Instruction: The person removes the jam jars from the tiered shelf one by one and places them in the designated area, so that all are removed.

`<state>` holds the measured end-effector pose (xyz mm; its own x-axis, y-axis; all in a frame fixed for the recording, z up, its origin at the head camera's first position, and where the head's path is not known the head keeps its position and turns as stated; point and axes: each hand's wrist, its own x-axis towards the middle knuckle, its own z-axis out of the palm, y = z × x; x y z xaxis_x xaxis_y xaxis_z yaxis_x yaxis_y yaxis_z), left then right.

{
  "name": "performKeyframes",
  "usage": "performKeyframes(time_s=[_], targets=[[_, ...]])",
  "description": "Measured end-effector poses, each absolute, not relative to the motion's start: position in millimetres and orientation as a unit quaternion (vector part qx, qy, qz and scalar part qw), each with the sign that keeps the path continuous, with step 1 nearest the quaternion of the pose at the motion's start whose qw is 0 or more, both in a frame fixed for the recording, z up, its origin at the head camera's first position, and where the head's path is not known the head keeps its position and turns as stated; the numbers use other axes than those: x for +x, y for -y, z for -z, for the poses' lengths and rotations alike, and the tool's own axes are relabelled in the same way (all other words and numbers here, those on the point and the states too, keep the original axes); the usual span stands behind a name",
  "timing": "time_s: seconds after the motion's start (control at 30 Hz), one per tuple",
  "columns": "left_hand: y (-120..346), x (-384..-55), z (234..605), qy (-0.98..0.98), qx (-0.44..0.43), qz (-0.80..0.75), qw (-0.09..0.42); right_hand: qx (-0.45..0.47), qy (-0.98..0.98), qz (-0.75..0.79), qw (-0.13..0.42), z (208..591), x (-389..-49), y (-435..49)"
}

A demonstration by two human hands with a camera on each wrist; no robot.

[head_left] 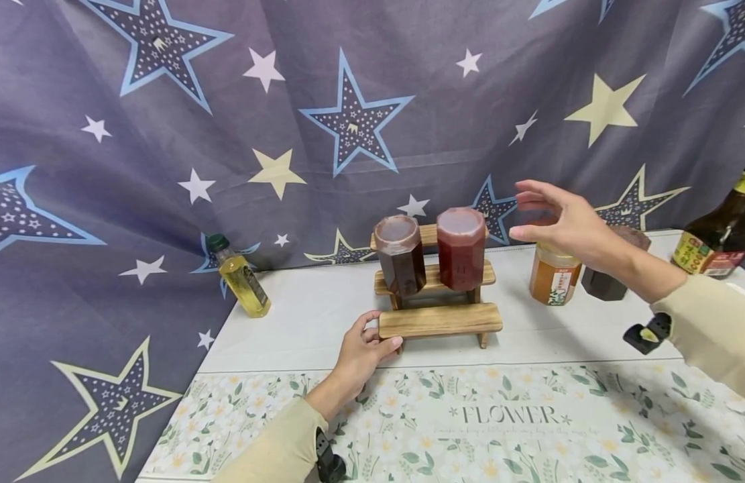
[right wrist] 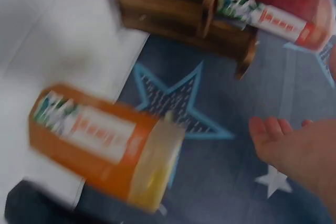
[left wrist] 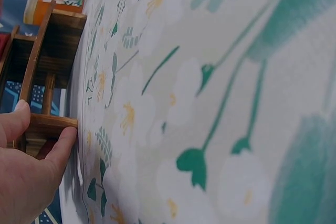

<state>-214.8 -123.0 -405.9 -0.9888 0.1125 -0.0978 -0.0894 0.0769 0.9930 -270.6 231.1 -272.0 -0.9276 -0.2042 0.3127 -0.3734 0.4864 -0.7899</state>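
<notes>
A stepped wooden rack (head_left: 440, 320) stands on the table with two faceted jars on its middle tier. The dark brown jar (head_left: 402, 268) is on the left and the red jar (head_left: 461, 258) on the right. At the rack's lower left end, my left hand (head_left: 357, 352) pinches the low step between thumb and fingers, seen also in the left wrist view. My right hand (head_left: 562, 218) hovers with nothing in it, fingers apart, right of the red jar. Below it stands a jar of orange contents (head_left: 546, 278), its top partly hidden by that hand.
Behind my right forearm is another dark jar (head_left: 601, 285), partly covered. A large brown bottle (head_left: 719, 231) stands far right, and a small bottle of yellow oil (head_left: 244, 282) at the left. A star-patterned cloth (head_left: 227, 168) hangs behind the table.
</notes>
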Motion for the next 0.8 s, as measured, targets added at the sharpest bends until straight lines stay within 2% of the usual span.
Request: performKeyframes(time_s=[0.23, 0.8], targets=[[122.3, -215.0, 406.1, -0.732, 0.007, -0.678, 0.074, 0.219, 0.828, -0.514, 0.053, 267.4, -274.3, -198.5], [121.8, -215.0, 404.5, -0.732, 0.005, -0.677, 0.076, 0.247, 0.832, -0.495, 0.036, 274.2, -281.0, -166.1]])
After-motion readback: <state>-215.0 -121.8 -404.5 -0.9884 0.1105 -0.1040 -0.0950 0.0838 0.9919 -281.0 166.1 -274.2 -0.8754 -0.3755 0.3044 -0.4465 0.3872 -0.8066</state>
